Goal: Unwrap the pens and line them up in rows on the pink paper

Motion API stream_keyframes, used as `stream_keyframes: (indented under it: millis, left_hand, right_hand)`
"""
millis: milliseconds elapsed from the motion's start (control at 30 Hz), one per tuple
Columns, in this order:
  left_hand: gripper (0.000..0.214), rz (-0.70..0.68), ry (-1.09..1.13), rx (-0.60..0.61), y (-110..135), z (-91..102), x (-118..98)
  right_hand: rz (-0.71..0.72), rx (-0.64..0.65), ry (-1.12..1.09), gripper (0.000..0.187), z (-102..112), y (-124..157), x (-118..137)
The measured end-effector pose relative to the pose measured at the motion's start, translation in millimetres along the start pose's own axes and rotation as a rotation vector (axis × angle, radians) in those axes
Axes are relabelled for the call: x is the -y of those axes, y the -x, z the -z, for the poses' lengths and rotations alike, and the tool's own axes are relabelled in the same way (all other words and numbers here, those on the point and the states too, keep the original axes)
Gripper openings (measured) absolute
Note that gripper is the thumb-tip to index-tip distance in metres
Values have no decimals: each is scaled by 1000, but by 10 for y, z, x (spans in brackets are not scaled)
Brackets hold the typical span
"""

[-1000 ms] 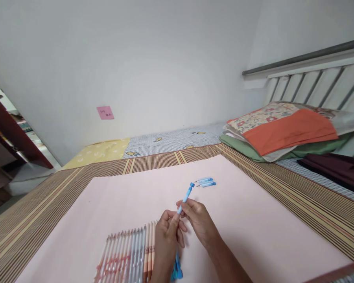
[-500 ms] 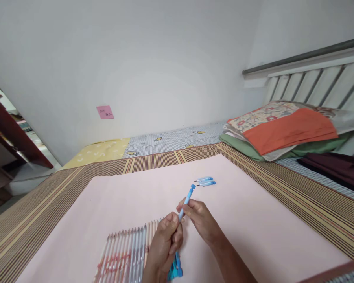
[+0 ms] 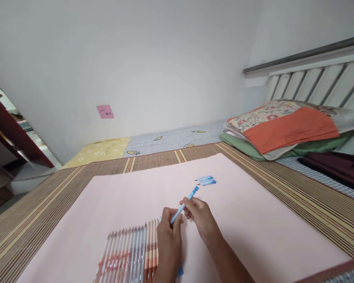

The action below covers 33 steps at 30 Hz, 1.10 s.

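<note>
A slim light blue pen (image 3: 191, 193) with a darker blue end slants up to the right between my hands. My left hand (image 3: 168, 239) is closed on its lower end, thumb and fingers pinching it. Higher up the barrel, my right hand (image 3: 201, 217) grips the same pen between thumb and fingertips. Just beyond the pen lie a few short blue pieces with dark points (image 3: 207, 182). To the left of my left hand is a neat row of clear and peach-coloured pens (image 3: 122, 251). My left forearm partly hides the row's right side, where a bit of blue shows.
A large pale pink sheet (image 3: 129, 196) lies on a striped mat (image 3: 61, 196). Folded cushions or cloths in orange and green (image 3: 295, 129) are stacked at the right, with dark cloth (image 3: 333, 169) nearby. A pink note (image 3: 105, 111) sticks to the wall.
The pen has tilted further to the right, its blue end shifting right. My left hand has turned and risen slightly, uncovering more peach pens in the row and covering the blue ones beneath.
</note>
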<state>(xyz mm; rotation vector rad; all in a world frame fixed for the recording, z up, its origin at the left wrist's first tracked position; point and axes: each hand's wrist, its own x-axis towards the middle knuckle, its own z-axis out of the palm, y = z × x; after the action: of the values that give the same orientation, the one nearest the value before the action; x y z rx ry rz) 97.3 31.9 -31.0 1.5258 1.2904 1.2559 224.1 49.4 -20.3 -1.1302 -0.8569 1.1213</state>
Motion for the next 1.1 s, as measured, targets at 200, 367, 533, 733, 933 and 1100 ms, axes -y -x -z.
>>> stream_keyframes:
  millis: [200, 367, 533, 733, 933, 1100]
  left_hand:
    - [35, -78, -139, 13, 34, 16, -7]
    - [26, -91, -108, -47, 25, 8, -1]
    - [20, -61, -74, -13, 13, -3, 54]
    - [30, -57, -99, 94, 40, -26, 12]
    - [37, 133, 243, 250, 4, -13, 10]
    - [39, 296, 700, 482, -25, 63, 7]
  right_hand:
    - [44, -27, -29, 44, -24, 24, -9]
    - [-47, 112, -241, 39, -42, 44, 31]
    - [14, 36, -45, 45, -25, 22, 30]
    - [104, 71, 7, 43, 12, 28, 69]
    - [111, 110, 0, 46, 48, 43, 83]
    - [94, 276, -101, 46, 66, 41, 34]
